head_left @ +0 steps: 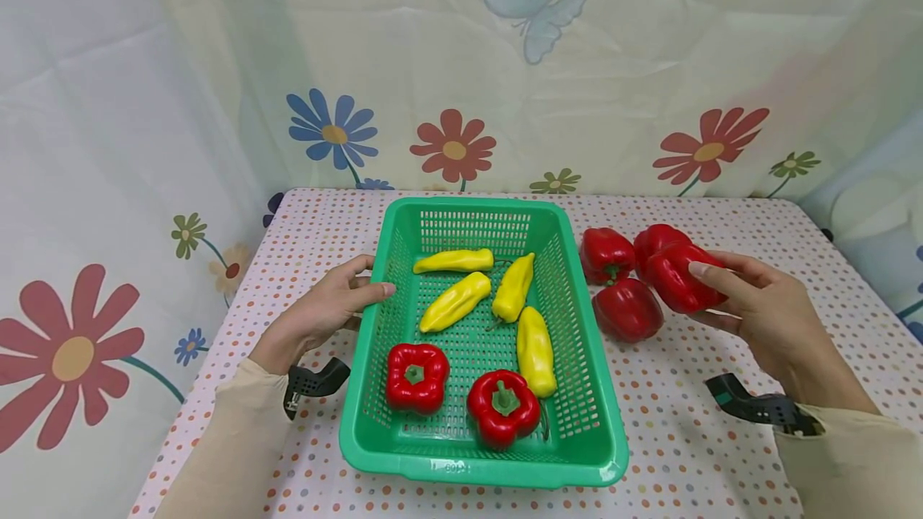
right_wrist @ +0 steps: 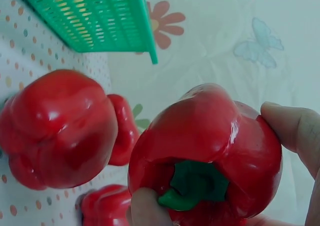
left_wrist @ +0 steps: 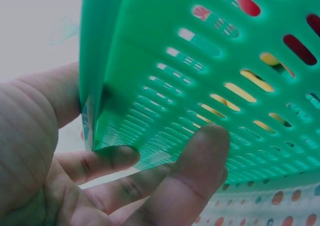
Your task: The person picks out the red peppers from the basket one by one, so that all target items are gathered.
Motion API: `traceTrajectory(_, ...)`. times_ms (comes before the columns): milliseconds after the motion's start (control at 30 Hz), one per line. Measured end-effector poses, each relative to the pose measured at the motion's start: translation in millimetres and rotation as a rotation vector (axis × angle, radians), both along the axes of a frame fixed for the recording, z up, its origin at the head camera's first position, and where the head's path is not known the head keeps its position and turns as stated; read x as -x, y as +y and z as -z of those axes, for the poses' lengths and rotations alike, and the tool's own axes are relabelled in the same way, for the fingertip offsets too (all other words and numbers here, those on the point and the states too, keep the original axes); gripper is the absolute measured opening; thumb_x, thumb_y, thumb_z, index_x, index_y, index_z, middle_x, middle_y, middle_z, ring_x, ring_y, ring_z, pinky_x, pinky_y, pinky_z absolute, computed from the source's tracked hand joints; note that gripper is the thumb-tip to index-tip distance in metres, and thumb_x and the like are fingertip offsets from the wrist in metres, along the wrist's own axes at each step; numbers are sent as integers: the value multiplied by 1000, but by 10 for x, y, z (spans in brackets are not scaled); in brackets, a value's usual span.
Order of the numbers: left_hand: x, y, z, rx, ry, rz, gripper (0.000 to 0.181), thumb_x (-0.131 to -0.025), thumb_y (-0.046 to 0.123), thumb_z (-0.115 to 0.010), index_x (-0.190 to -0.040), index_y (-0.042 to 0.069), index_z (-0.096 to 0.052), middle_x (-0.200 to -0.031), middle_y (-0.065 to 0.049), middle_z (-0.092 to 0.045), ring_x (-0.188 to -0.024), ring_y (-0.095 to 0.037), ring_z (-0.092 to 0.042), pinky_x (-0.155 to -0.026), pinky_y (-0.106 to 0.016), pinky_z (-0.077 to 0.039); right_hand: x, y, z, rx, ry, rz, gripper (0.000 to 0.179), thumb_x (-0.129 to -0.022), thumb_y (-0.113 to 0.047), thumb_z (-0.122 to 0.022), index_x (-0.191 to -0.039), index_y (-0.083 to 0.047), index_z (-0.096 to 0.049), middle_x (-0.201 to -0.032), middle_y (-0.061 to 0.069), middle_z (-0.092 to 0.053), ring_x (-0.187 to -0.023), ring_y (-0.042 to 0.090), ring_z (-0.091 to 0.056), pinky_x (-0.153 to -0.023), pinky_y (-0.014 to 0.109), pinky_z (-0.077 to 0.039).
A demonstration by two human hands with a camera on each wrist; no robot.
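My left hand (head_left: pixel 328 307) grips the left side of a green plastic basket (head_left: pixel 360 391). Its thumb lies over the rim, and its fingers spread under the slotted wall (left_wrist: pixel 150 41) in the left wrist view. To the right of the basket, my right hand (head_left: pixel 771 311) holds a red bell pepper (head_left: pixel 681 275) between thumb and fingers. The right wrist view shows this pepper (right_wrist: pixel 200 123) with its green stem (right_wrist: pixel 185 196) facing the camera. Three more red bell peppers (head_left: pixel 629 311) lie on the table close by, one partly hidden behind the held pepper.
Inside the basket are several long yellow peppers (head_left: pixel 456 303) and two red bell peppers, one at the front left (head_left: pixel 418 391) and one at the front middle (head_left: pixel 493 431). A dotted cloth (head_left: pixel 678 423) covers the table. Behind it hangs a flowered curtain (head_left: pixel 404 46).
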State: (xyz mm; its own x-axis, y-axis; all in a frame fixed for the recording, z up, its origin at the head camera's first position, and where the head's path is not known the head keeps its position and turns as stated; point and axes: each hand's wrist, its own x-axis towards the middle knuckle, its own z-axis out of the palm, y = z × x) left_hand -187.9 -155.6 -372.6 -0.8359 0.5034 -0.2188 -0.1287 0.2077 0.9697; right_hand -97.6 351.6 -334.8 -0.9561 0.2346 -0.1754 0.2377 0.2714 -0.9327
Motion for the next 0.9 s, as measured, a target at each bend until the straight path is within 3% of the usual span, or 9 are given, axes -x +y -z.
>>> traceTrajectory(267, -1, -6, 0, 5, 0, 1, 49, -106, 17, -58, -149, 0, -41, -123, -32, -67, -91, -37, -78, -74, -54, -65, 22, 96, 113, -32, -47, 62, 54, -98, -46, -69, -144, -29, -47, -118, -17, -48, -94, 6, -56, -71, 25, -65)
traceTrajectory(367, -1, -9, 1, 6, -2, 1, 49, -106, 17, -59, -149, 0, -41, -123, -32, -67, -91, -38, -78, -74, -54, -65, 13, 117, 161, -47, -67, 84, 57, -97, -51, -69, -145, -30, -47, -120, -17, -48, -94, 5, -57, -73, 25, -65)
traceTrajectory(467, -4, -9, -6, 8, -5, 1, 50, -107, 17, -59, -150, 0, -41, -123, -32, -67, -91, -38, -78, -74, -53, -65, 9, 139, 194, -12, -72, 99, 48, -96, -51, -71, -137, -34, -51, -119, -16, -49, -94, 6, -56, -72, 26, -65)
traceTrajectory(600, -10, -2, -18, 8, -4, -2, 50, -106, 16, -59, -150, 0, -41, -124, -33, -66, -91, -38, -78, -74, -53, -65, 18, 160, 236, 7, -90, 123, 60, -95, -52, -71, -146, -29, -49, -133, 3, -50, -95, 10, -54, -72, 27, -66)
traceTrajectory(700, -11, 2, -19, 6, -3, -5, 50, -106, 16, -59, -151, 0, -41, -125, -33, -66, -91, -38, -78, -74, -54, -65, 20, 168, 272, -23, -117, 138, 82, -94, -56, -70, -161, -21, -37, -149, 13, -40, -99, 10, -53, -73, 26, -65)
traceTrajectory(900, -7, -1, -12, 9, -3, -4, 51, -106, 17, -59, -151, 0, -40, -124, -32, -67, -91, -37, -78, -74, -54, -65, 21, 171, 333, -27, -160, 178, 80, -90, -62, -70, -156, -26, -40, -162, 19, -29, -107, 13, -49, -74, 26, -65)
